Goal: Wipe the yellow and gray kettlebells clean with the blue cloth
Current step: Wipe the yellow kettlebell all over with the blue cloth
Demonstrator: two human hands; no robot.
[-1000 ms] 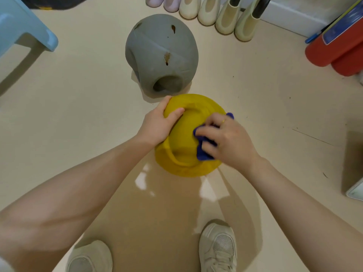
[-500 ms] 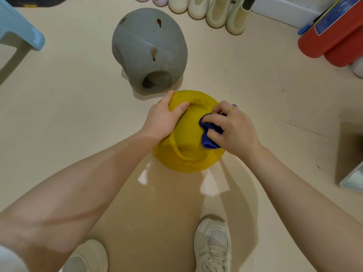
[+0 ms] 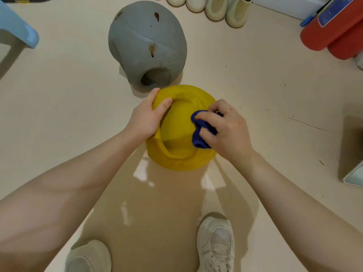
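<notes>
Head view, looking down at a beige floor (image 3: 255,79). No brand name or readable writing anywhere; only a blue label (image 3: 334,11) on the red cylinders (image 3: 332,36), its text too blurred to read.

Yellow kettlebell (image 3: 176,160) as landmark, standing on the floor in the middle. Left hand (image 3: 146,118) on its far-left rim, fingers curled over the edge and thumb inside the hollow under the handle, gripping firmly. Right hand (image 3: 225,130) on its right side, fingers bent tight around the blue cloth (image 3: 200,130), pressing the cloth against the yellow surface; gold ring (image 3: 228,110) on one finger. Most of the cloth hidden under this hand.

Gray kettlebell (image 3: 147,44) just behind the yellow one, nearly touching, with brown stains (image 3: 152,48) on top and a dark opening facing the yellow one.

Far behind and to the right: pale boots (image 3: 216,6), cut off by the top edge. Far right: red cylinders, partly out of frame. Behind-left: light blue stool (image 3: 19,30), only a corner visible. Right of the kettlebell, at the frame edge: a white object (image 3: 353,177), too cut off to identify. In front: two pale sneakers (image 3: 216,244), the left one half cut off.
</notes>
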